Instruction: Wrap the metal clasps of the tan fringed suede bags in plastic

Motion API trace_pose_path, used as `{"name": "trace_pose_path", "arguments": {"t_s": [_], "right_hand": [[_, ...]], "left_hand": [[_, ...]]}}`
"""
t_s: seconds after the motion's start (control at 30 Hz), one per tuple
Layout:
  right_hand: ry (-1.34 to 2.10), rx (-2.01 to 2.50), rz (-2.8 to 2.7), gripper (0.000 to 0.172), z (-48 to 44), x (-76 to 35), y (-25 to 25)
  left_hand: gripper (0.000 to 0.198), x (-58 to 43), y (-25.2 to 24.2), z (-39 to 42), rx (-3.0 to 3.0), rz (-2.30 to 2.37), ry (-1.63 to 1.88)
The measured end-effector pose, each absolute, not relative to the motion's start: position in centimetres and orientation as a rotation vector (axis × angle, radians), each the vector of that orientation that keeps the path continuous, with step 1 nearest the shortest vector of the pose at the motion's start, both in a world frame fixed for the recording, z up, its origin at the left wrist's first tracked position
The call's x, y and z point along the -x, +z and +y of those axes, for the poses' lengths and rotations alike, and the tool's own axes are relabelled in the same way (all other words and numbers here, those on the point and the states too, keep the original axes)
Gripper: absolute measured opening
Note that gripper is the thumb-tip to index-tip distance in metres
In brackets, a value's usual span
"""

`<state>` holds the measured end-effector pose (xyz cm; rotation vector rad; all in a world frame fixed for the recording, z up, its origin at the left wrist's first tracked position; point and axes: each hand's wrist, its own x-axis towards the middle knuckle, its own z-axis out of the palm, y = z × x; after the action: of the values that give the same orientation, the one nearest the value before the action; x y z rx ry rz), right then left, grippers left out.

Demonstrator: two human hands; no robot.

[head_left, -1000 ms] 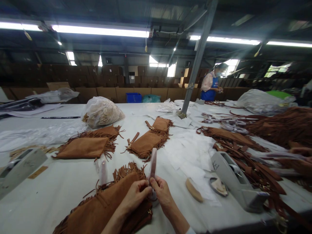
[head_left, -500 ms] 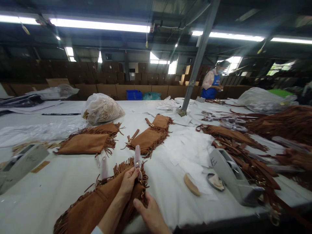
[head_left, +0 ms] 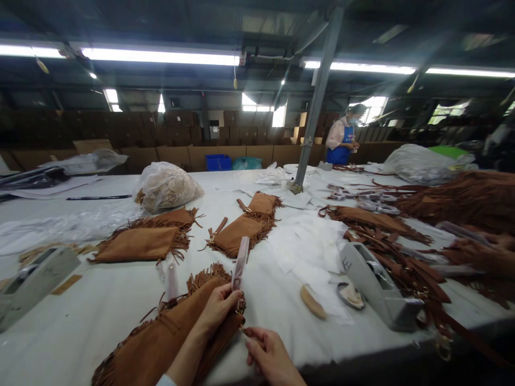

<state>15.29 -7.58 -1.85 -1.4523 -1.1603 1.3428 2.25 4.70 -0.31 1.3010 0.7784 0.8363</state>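
Observation:
A brown suede bag with fringe (head_left: 161,332) lies slantwise on the white-covered table at the front. My left hand (head_left: 222,306) is closed at its upper right end, gripping a strap wrapped in clear plastic (head_left: 240,262) that sticks up above the fingers. Gold-coloured hardware shows beside that hand. My right hand (head_left: 269,351) is at the bag's right corner, thumb and fingers pinched on a small gold-coloured metal piece (head_left: 242,328); its exact kind is too small to tell. Another plastic-wrapped strap (head_left: 171,279) lies behind the bag.
More fringed bags (head_left: 137,244) lie beyond, with two overlapping ones (head_left: 237,233) in the middle. Grey tape dispensers (head_left: 378,292) stand on both sides. A metal post (head_left: 316,102) rises from the table. Leather straps (head_left: 414,273) pile up at right, near another person's hand. A co-worker (head_left: 341,140) stands behind.
My right hand has moved a little right and down, its fingers now pinched at the bag's corner. The wrapped strap in my left hand has tilted to the right.

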Motion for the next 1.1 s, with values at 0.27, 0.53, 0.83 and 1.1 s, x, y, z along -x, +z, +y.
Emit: {"name": "trace_pose_path", "arguments": {"t_s": [0.27, 0.53, 0.83, 1.1], "right_hand": [[0.63, 1.759, -1.429, 0.028, -9.5, -18.6, -0.3], [0.457, 1.844, -1.501, 0.03, -8.8, -18.5, -1.1], [-0.216, 2.199, -1.185, 0.045, -10.8, -31.1, 0.0], [-0.474, 2.625, -1.371, 0.036, -11.3, -38.9, -2.5]], "left_hand": [[0.05, -2.3, -0.2, 3.4, -1.597, 1.03, 1.183], [0.029, -3.5, -0.9, 0.1, -2.576, 0.445, 0.315], [0.033, -3.1, -4.0, 1.8, -2.057, 0.868, 0.76], [0.048, -3.3, -4.5, 2.3, -1.769, 0.9, 0.693]]}}
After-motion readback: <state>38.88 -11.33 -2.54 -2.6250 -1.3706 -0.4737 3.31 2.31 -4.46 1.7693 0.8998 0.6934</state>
